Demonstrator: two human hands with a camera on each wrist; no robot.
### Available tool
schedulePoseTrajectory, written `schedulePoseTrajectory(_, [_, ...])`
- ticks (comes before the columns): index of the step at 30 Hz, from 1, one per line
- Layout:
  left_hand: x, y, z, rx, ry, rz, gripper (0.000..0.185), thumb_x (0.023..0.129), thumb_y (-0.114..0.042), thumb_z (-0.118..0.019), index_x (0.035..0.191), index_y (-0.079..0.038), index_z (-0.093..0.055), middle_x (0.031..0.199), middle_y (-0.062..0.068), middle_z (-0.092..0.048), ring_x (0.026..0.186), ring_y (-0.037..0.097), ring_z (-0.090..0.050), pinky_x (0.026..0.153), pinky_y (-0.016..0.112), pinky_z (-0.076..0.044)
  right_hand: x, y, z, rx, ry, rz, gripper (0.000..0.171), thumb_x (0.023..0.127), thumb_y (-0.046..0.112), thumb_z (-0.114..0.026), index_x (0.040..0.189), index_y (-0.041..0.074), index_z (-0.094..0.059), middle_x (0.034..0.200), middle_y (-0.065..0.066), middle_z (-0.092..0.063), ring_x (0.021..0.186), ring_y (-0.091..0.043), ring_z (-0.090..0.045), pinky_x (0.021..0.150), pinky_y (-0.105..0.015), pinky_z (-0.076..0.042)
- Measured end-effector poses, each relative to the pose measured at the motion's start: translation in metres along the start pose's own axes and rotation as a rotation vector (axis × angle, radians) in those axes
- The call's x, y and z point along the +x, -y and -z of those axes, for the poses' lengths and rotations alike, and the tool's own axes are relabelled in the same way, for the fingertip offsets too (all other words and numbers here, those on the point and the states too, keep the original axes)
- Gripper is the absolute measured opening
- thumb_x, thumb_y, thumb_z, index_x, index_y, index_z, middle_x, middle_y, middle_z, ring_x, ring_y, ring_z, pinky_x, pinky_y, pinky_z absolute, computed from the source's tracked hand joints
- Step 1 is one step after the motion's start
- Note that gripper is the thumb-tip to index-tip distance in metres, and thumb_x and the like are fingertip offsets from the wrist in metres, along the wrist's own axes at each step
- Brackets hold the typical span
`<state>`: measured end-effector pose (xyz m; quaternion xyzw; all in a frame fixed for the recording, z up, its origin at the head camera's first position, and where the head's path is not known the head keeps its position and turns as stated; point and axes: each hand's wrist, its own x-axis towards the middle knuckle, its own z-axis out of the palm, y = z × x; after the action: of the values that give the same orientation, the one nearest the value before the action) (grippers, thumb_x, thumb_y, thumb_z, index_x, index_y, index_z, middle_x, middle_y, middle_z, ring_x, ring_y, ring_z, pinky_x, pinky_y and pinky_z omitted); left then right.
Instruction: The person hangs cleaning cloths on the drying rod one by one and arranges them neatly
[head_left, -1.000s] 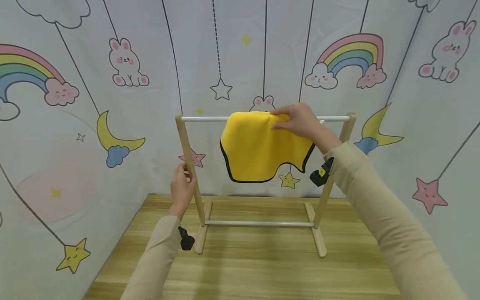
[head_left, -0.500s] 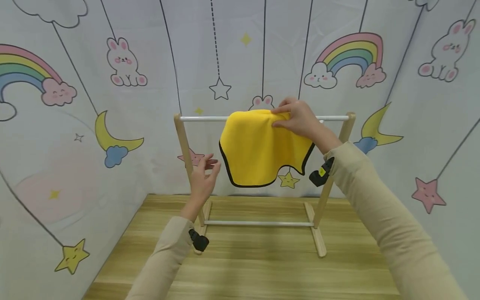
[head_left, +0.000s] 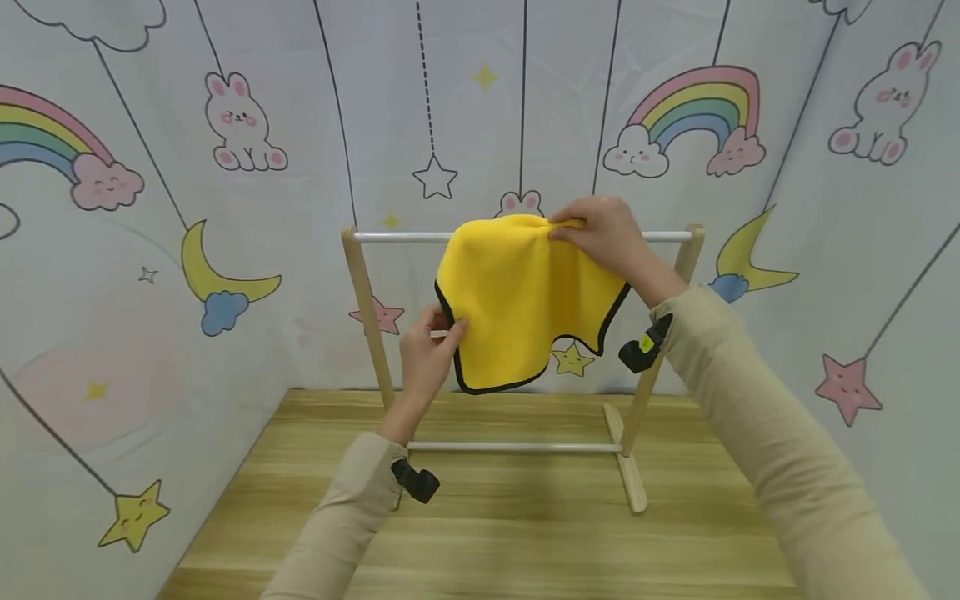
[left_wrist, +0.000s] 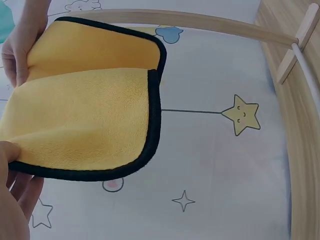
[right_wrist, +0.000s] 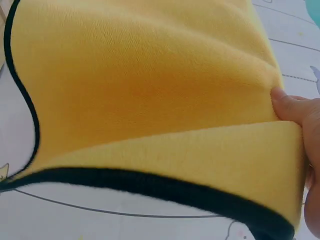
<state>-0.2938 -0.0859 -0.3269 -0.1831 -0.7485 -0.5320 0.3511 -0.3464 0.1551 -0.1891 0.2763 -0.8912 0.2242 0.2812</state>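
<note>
Your left hand [head_left: 429, 346] has left the rack post and now pinches the yellow cloth [head_left: 525, 300] by its 9 o'clock edge.
Your right hand [head_left: 603, 237] pinches the fold at 12 o'clock, over the rack's white rail [head_left: 397, 237].

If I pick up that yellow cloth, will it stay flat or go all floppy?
Probably floppy: the yellow cloth sags and curves over the rack's rail, and its black edge waves. It looks light, since the right hand pinches its top with just the fingers while the left hand pinches an edge. Its fuzzy surface likely grips, not slips.
</note>
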Motion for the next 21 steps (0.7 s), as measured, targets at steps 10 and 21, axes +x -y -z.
schedulePoseTrajectory(10, [0.057, -0.026, 0.030, 0.087, -0.174, 0.053, 0.032, 0.085, -0.030, -0.063, 0.106, -0.006, -0.062, 0.095, 0.005, -0.065, 0.083, 0.013, -0.059, 0.069, 0.024, -0.051, 0.016, -0.004, 0.010, -0.029, -0.089, -0.056, 0.032, 0.085, 0.023, -0.064, 0.109, 0.001, -0.062, 0.104, -0.014, -0.065, 0.093, -0.026, -0.059, 0.084, -0.035, -0.047])
schedulePoseTrajectory(21, [0.070, -0.009, 0.037, 0.022, -0.240, 0.079, 0.022, 0.083, -0.015, -0.066, 0.099, 0.001, -0.064, 0.091, 0.012, -0.065, 0.078, 0.018, -0.058, 0.068, 0.020, -0.047, -0.006, -0.025, 0.021, -0.101, 0.118, -0.063, 0.035, 0.079, 0.032, -0.069, 0.099, 0.002, -0.070, 0.097, -0.012, -0.065, 0.083, -0.024, -0.053, 0.069, -0.034, -0.043])
